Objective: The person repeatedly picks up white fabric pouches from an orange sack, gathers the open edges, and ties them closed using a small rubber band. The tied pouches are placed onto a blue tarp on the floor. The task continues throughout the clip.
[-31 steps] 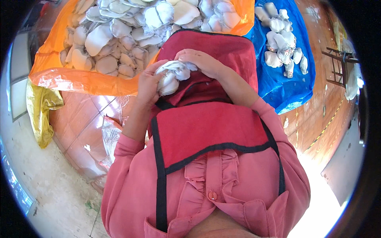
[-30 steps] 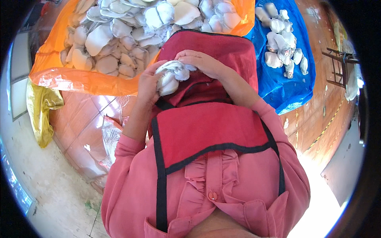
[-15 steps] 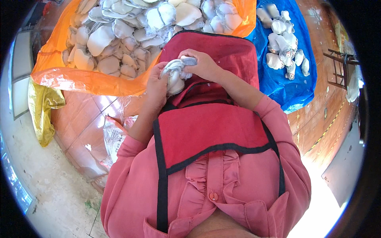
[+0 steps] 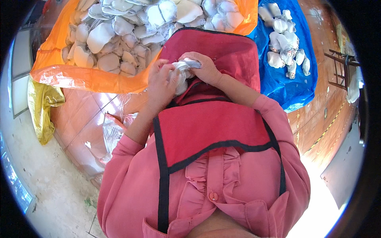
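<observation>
Over the red apron on my lap, my right hand [image 4: 203,68] is closed round a small, soft white fabric piece [image 4: 182,84] with grey parts, which looks like a sewn plush part. A twisted end of it sticks out at the top between the fingers. My left hand [image 4: 162,82] is at the near-left side of the same piece, its fingers bent and slightly apart against it. These fingers cover part of the piece, and their tips are not clear. Whether a thread is between them I cannot make out.
Beyond my lap, an orange sack [image 4: 83,81] bears a heap of flat white fabric pieces [image 4: 101,37]. To the right, several stuffed white pieces [image 4: 285,43] lie on a blue sheet [image 4: 293,93]. A yellow sack [image 4: 43,113] and a printed bag [image 4: 113,131] are at left.
My left hand has turned, its back now more to view and its fingers lifted across the fabric piece. My right hand keeps its hold, the piece shifting slightly right.
</observation>
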{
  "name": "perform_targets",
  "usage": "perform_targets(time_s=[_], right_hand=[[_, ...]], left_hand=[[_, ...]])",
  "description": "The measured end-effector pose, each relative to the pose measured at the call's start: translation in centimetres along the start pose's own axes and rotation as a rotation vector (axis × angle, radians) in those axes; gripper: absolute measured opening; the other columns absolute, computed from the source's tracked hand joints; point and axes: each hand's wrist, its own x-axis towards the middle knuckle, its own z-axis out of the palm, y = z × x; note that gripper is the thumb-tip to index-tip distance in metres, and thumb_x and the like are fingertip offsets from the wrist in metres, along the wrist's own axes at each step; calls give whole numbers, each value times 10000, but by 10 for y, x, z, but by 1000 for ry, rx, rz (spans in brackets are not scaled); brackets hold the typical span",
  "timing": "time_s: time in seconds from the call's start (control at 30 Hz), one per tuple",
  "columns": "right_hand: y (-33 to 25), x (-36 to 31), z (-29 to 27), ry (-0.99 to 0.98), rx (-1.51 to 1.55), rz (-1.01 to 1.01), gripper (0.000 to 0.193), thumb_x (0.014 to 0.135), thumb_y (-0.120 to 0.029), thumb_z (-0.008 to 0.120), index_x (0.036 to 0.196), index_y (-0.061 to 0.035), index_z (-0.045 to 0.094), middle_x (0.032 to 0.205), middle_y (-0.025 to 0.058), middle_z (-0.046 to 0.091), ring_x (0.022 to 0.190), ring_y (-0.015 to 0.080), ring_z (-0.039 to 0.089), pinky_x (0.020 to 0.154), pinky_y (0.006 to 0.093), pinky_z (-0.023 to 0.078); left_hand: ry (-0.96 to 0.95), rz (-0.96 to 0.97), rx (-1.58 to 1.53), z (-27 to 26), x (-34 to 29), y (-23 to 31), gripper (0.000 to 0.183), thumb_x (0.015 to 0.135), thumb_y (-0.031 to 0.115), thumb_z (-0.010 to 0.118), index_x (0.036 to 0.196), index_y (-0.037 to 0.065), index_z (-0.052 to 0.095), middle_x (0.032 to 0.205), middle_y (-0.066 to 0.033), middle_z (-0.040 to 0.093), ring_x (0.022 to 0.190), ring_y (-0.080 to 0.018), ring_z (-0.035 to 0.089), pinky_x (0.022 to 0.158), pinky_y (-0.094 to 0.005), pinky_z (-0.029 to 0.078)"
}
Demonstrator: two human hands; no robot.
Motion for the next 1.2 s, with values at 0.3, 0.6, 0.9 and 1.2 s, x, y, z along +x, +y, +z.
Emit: perform_targets(time_s=[0.3, 0.6, 0.9, 1.2], right_hand=[[1, -3, 4, -24, 24, -203, 363, 758, 54, 651, 1103, -56, 627, 1060, 87, 649, 1023, 213, 627, 908, 324, 492], [5, -9, 10, -58, 110, -64, 394, 747, 54, 646, 1127, -51, 632, 1085, 86, 658, 1032, 204, 628, 920, 319, 485], [-4, -10, 15, -34, 54, 58, 372, 752, 31, 637, 1114, -59, 634, 1036, 84, 675, 979, 192, 645, 876, 320, 502], [-6, -3, 18, -15, -46, 153, 357, 746, -41, 666, 1100, -72, 635, 974, 102, 689, 910, 218, 670, 817, 341, 523]], left_hand=[[-589, -596, -870, -17, 27, -26, 197, 918, 97, 670, 1089, 41, 589, 1004, 4, 615, 894, -85, 572, 788, -236, 473], [-683, -543, -909, -16, 22, -34, 243, 866, 60, 718, 1066, 54, 579, 994, 28, 593, 933, -74, 556, 831, -230, 458], [-748, -547, -744, -20, 28, -26, 238, 837, 86, 752, 992, 52, 575, 891, 40, 557, 817, -48, 526, 725, -220, 455], [-687, -452, -506, -15, 26, -25, 225, 828, 116, 754, 963, 33, 595, 813, 23, 577, 744, -53, 531, 655, -232, 459]])
